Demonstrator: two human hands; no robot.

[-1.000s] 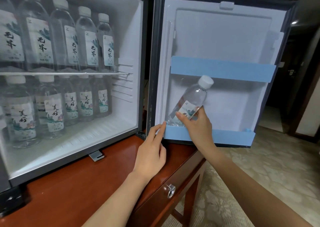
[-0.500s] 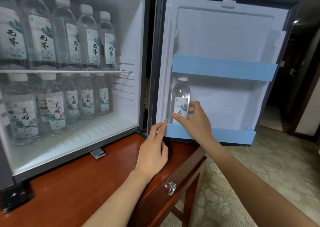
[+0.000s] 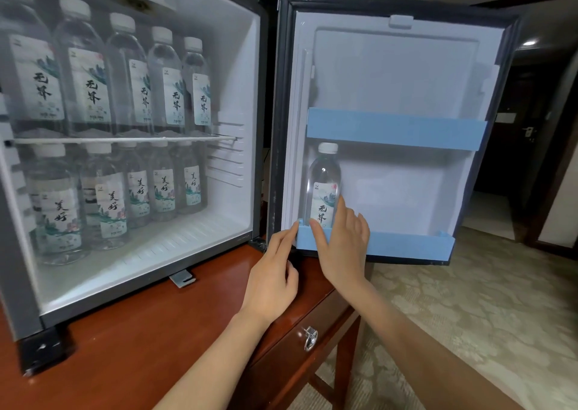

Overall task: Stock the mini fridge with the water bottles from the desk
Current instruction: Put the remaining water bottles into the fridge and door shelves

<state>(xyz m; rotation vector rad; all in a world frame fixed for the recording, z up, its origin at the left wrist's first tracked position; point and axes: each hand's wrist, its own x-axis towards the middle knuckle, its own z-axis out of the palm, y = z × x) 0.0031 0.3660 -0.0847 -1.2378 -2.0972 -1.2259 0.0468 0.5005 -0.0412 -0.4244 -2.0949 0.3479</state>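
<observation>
Clear plastic bottle (image 3: 324,172) behind blue rail (image 3: 406,247), right grip (image 3: 344,247) released, left grip (image 3: 275,281) relaxed

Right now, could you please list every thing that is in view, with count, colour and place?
fridge: one, dark frame, white inside, on desk, door open
upper bottles: five in view, clear, top shelf
lower bottles: five in view, clear, fridge floor
door bottle: one, clear, upright, left end of lower door shelf
rails: two, blue, across door
desk: one, red-brown, under fridge
drawer pull: one, metal, desk front
carpet: beige, patterned, right
left grip: fingertip touches lower rail's left end
right grip: fingers straight, touching door bottle
</observation>
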